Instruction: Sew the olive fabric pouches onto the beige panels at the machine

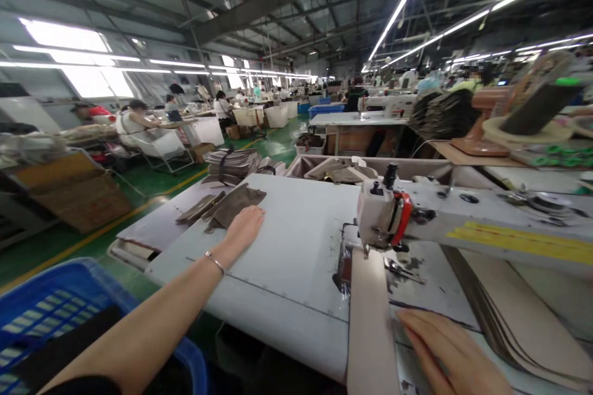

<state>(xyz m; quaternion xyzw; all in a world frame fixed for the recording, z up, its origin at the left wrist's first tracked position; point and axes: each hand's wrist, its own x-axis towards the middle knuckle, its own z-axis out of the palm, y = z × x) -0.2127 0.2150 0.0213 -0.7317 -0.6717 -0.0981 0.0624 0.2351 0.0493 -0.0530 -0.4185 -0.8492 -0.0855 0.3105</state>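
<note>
- Smooth white table (301, 222).
- Eight o'clock: blue slatted plastic basket (90, 266) holding a dark piece (60, 339).
- Nearer centre: brown fabric piece (231, 202); left hand (247, 226) at its edge, fingers together, grip unclear.
- Five o'clock: long beige strip (370, 321); right hand (449, 345) beside, grip unclear.

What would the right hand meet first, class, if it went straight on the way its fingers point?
The right hand would probably meet the long beige strip first, though the hand's height is hard to judge.

The brown piece (235, 205) looks matt, the pale strip (372, 321) smooth, the bracelet (214, 263) shiny metal, the basket (88, 270) plastic.
</note>
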